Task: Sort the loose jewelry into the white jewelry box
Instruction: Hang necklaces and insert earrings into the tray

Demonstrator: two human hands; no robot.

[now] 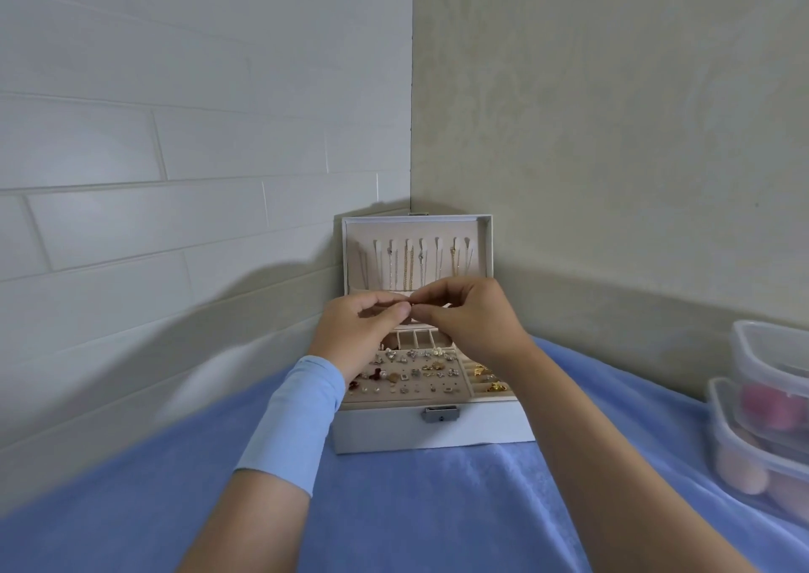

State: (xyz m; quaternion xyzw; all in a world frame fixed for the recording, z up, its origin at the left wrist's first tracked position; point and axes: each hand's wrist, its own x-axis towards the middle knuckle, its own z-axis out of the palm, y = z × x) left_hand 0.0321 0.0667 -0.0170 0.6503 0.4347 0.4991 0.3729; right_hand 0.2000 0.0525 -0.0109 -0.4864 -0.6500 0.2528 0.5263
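The small piece is too tiny to make out; it is pinched between the thumb and forefinger tips of the left hand [363,325] and the right hand [475,316], which are pressed together at frame centre above the open white jewelry box [431,430]. A slip would likely drop it among the crowded earrings [409,373] in the tray below, or onto the blue cloth [437,511], whose folds could hide it. The hanging necklaces [409,266] just behind might snag a finger.
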